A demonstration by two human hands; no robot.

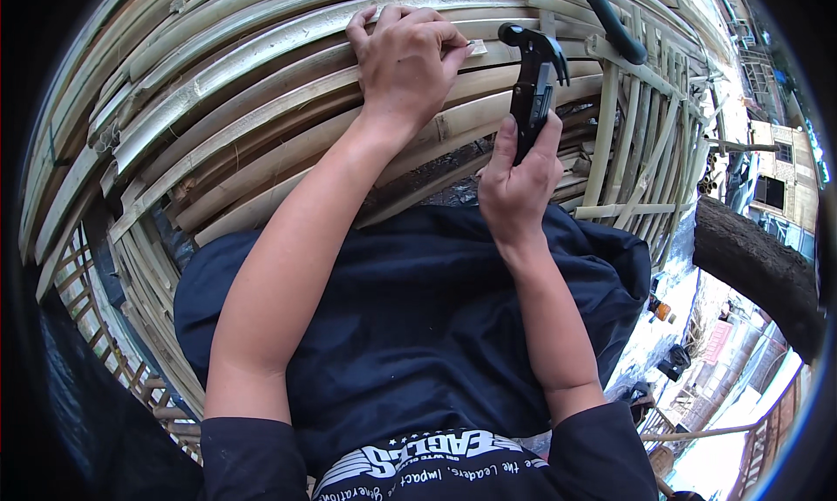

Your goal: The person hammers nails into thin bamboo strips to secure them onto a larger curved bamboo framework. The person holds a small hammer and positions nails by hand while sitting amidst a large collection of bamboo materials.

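My left hand (403, 65) rests on the split bamboo slats (288, 87), thumb and forefinger pinched together. At those fingertips shows a small dark tip, too small to name, beside a short pale wood piece (477, 48). My right hand (521, 183) is wrapped round the handle of a black claw hammer (529, 91), which has folded tool parts along its handle. The hammer is raised upright, its head just right of my left hand and its claw pointing right. I cannot tell whether it touches the slats.
A black curved tube-like handle (615, 26) lies at the upper right on a bamboo lattice frame (623, 135). Dark cloth (401, 300) covers my lap. A thick brown log (754, 265) stands at the right. More bamboo strips (144, 261) hang at the left.
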